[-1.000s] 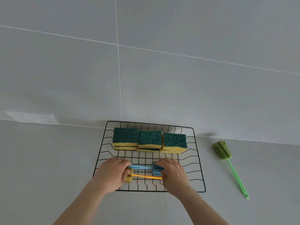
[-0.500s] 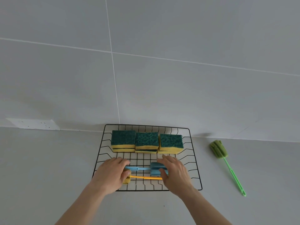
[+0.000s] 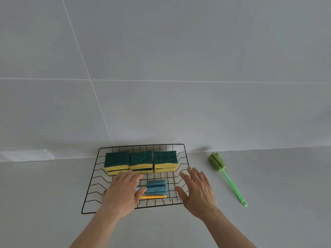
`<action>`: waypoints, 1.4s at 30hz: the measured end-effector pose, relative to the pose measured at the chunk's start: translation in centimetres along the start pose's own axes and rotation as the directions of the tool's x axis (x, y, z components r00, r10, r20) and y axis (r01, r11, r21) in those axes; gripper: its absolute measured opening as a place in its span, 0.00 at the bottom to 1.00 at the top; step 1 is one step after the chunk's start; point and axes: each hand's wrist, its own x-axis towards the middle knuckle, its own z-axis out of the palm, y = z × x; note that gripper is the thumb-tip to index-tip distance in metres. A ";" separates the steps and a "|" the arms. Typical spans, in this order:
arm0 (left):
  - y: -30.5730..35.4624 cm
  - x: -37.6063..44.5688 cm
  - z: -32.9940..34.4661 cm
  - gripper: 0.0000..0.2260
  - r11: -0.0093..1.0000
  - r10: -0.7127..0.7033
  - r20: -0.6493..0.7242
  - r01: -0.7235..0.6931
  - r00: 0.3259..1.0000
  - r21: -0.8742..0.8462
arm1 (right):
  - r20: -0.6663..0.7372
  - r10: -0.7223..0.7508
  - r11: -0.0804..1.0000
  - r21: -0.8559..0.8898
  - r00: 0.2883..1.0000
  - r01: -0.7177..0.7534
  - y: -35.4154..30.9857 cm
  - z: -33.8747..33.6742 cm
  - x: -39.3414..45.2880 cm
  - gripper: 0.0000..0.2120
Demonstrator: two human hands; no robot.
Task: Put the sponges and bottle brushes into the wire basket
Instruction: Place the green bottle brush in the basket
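Observation:
A black wire basket (image 3: 93,178) lies on the grey counter. Along its back stand green-and-yellow sponges (image 3: 141,161) in three small stacks. In its front part lie a blue bottle brush (image 3: 156,187) and a yellow bottle brush (image 3: 154,197), side by side. My left hand (image 3: 121,191) rests over their left ends, hiding them; whether it still grips them I cannot tell. My right hand (image 3: 197,189) hovers with fingers spread over the basket's right rim, holding nothing. A green bottle brush (image 3: 226,174) lies on the counter to the right of the basket.
A tiled grey wall rises directly behind the basket. A white socket plate (image 3: 26,155) sits low on the wall at the left. Bare counter extends on both sides of the basket and in front of it.
My right hand has let go of the blue brush head and moved right, opening its fingers. The left hand stays over the brushes' left ends. The camera has shifted.

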 end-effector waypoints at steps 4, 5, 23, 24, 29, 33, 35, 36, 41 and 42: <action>4.3 0.7 0.3 0.33 0.999 0.017 0.000 -0.017 1.000 0.045 | 0.013 0.040 0.999 -0.024 0.999 -0.039 3.4 -1.8 -1.6 0.32; 5.4 1.0 0.5 0.33 0.999 0.015 0.012 -0.016 1.000 0.048 | 0.026 0.049 0.998 -0.028 0.998 -0.048 4.4 -2.3 -2.0 0.34; 23.3 12.3 4.5 0.30 0.984 0.167 0.078 -0.171 0.983 0.049 | 0.164 0.218 0.976 -0.014 0.962 -0.219 23.1 -4.2 -3.6 0.33; 23.9 13.1 4.8 0.29 0.982 0.174 0.090 -0.179 0.981 0.058 | 0.179 0.229 0.973 -0.003 0.957 -0.232 23.6 -3.9 -3.5 0.33; 25.8 16.8 6.0 0.30 0.965 0.246 0.142 -0.256 0.959 0.052 | 0.247 0.259 0.958 0.057 0.934 -0.281 25.3 -2.5 -3.3 0.31; 26.4 19.5 7.3 0.34 0.949 0.300 0.155 -0.311 0.941 0.055 | 0.271 0.270 0.950 0.080 0.924 -0.302 26.1 -1.8 -2.5 0.27; 26.4 21.0 8.0 0.36 0.933 0.342 0.155 -0.355 0.927 0.065 | 0.281 0.271 0.947 0.096 0.921 -0.308 26.3 -1.6 -2.1 0.26; 26.3 21.6 8.5 0.38 0.922 0.364 0.159 -0.379 0.918 0.080 | 0.290 0.270 0.945 0.104 0.918 -0.311 26.4 -1.4 -1.9 0.25; 25.9 24.2 10.1 0.40 0.891 0.408 0.187 -0.434 0.894 0.130 | 0.303 0.269 0.940 0.125 0.914 -0.318 26.8 -0.7 -1.5 0.22; 25.7 24.4 10.2 0.37 0.880 0.420 0.182 -0.448 0.889 0.155 | 0.304 0.273 0.937 0.129 0.913 -0.323 26.8 -0.6 -1.5 0.20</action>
